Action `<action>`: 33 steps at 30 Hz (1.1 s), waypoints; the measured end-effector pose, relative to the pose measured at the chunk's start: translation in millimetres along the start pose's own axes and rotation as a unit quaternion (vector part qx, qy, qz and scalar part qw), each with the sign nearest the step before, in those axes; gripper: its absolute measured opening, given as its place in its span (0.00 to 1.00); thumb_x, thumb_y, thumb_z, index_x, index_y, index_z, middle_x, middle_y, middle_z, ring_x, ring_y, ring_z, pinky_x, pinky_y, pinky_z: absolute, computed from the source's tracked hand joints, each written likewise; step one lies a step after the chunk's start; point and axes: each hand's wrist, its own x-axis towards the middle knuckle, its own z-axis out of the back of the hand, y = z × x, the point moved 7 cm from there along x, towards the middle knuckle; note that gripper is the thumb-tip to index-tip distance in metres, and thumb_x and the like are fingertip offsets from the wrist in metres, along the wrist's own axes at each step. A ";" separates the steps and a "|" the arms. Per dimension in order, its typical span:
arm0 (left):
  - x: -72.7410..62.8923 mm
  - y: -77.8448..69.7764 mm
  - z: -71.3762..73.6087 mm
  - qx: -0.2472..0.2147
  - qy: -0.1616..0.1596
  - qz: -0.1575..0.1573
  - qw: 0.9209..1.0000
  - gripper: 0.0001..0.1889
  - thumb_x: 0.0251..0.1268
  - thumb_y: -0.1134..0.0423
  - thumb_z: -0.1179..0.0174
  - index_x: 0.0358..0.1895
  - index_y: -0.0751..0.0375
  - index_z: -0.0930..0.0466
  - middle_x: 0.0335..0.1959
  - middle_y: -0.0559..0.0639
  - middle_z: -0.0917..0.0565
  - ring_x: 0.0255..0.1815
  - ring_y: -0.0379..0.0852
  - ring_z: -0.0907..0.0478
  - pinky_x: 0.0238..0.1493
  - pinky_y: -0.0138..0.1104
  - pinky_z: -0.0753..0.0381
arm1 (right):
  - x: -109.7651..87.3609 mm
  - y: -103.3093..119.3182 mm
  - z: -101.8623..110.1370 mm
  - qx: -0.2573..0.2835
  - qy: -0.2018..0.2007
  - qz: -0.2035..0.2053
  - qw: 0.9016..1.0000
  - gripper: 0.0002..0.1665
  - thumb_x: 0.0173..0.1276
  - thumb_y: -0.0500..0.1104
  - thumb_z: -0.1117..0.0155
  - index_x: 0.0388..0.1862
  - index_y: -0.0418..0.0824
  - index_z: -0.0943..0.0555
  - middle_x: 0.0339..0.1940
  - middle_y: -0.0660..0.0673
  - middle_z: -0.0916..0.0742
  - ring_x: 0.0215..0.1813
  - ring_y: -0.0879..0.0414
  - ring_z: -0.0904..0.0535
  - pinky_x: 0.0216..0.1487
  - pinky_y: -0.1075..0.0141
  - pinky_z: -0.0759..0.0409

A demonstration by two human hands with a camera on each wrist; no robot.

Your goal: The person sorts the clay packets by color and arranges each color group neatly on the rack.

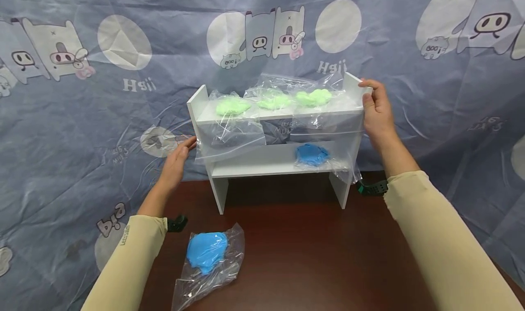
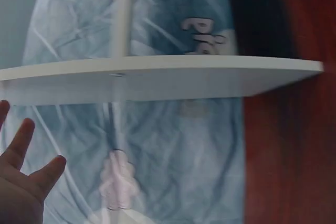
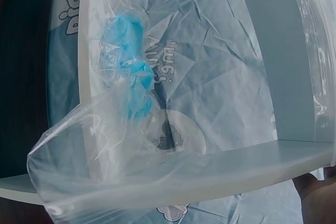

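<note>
A small white two-tier shelf (image 1: 254, 166) stands on the dark red table against a cloth backdrop. My right hand (image 1: 379, 113) grips the top of its right side panel (image 1: 356, 90), thumb and fingers on the board. At the outer face of the left side panel (image 2: 173, 80), my left hand (image 1: 174, 165) has its fingers extended and spread. Three clear bags with light green lumps (image 1: 232, 105) lie on the upper tier, their loose ends hanging over the front. On the lower tier, toward the right, lies a bag with a blue lump (image 1: 311, 155).
Another clear bag with a blue lump (image 1: 207, 251) lies flat on the table (image 1: 303, 256) in front of the shelf, to the left. The blue-grey cartoon cloth (image 1: 172, 74) hangs close behind the shelf and along both sides.
</note>
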 end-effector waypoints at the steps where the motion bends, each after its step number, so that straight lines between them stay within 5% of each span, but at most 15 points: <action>1: -5.4 5.9 -1.1 0.014 0.006 0.011 1.000 0.27 0.83 0.55 0.68 0.76 0.65 0.41 0.75 0.67 0.35 0.78 0.63 0.42 0.78 0.57 0.48 | 0.2 -0.2 -0.6 0.003 0.000 0.001 1.000 0.17 0.79 0.35 0.57 0.57 0.48 0.26 0.76 0.44 0.30 0.77 0.59 0.38 0.62 0.77 0.36; 4: -22.1 21.7 -3.4 0.046 0.032 0.050 0.997 0.27 0.83 0.54 0.65 0.76 0.65 0.40 0.76 0.67 0.36 0.78 0.64 0.43 0.77 0.59 0.46 | -0.1 -1.1 -1.8 0.008 0.002 0.000 1.000 0.17 0.79 0.35 0.58 0.57 0.49 0.26 0.77 0.43 0.31 0.77 0.58 0.39 0.64 0.77 0.37; 10: -50.4 40.1 -4.3 0.020 0.073 0.076 0.994 0.27 0.82 0.52 0.62 0.75 0.60 0.39 0.76 0.62 0.35 0.77 0.64 0.41 0.74 0.61 0.44 | -0.8 1.7 -3.9 -0.005 0.013 -0.001 1.000 0.16 0.81 0.39 0.60 0.59 0.51 0.28 0.78 0.46 0.34 0.80 0.59 0.44 0.71 0.70 0.43; 15: -75.5 55.8 -5.5 0.027 0.087 0.080 0.993 0.24 0.82 0.54 0.59 0.75 0.54 0.38 0.75 0.58 0.33 0.76 0.53 0.36 0.72 0.44 0.35 | -0.5 3.3 -6.3 0.013 0.013 0.003 1.000 0.16 0.81 0.39 0.60 0.58 0.51 0.28 0.78 0.45 0.34 0.79 0.58 0.44 0.71 0.70 0.43; 18: -90.8 67.9 -11.4 0.039 0.095 0.096 0.990 0.25 0.80 0.54 0.55 0.75 0.53 0.37 0.76 0.58 0.33 0.76 0.53 0.37 0.70 0.48 0.32 | -1.7 5.3 -7.4 0.020 0.012 0.006 1.000 0.15 0.81 0.39 0.60 0.58 0.49 0.28 0.77 0.43 0.34 0.80 0.58 0.44 0.71 0.71 0.44; 22: -107.7 83.8 -24.0 0.055 0.116 0.122 0.984 0.27 0.78 0.51 0.51 0.76 0.51 0.38 0.78 0.58 0.38 0.78 0.65 0.44 0.68 0.68 0.39 | -8.1 17.0 -9.3 0.019 0.011 0.008 1.000 0.15 0.80 0.38 0.60 0.57 0.48 0.28 0.77 0.40 0.35 0.80 0.57 0.45 0.72 0.72 0.45; 33: -137.8 104.7 -42.6 0.067 0.189 0.131 0.971 0.37 0.69 0.52 0.39 0.78 0.49 0.44 0.80 0.57 0.41 0.80 0.67 0.49 0.68 0.73 0.48 | -11.9 23.8 -10.8 0.027 0.011 0.019 0.999 0.14 0.80 0.36 0.60 0.55 0.46 0.28 0.77 0.36 0.35 0.79 0.56 0.43 0.71 0.75 0.44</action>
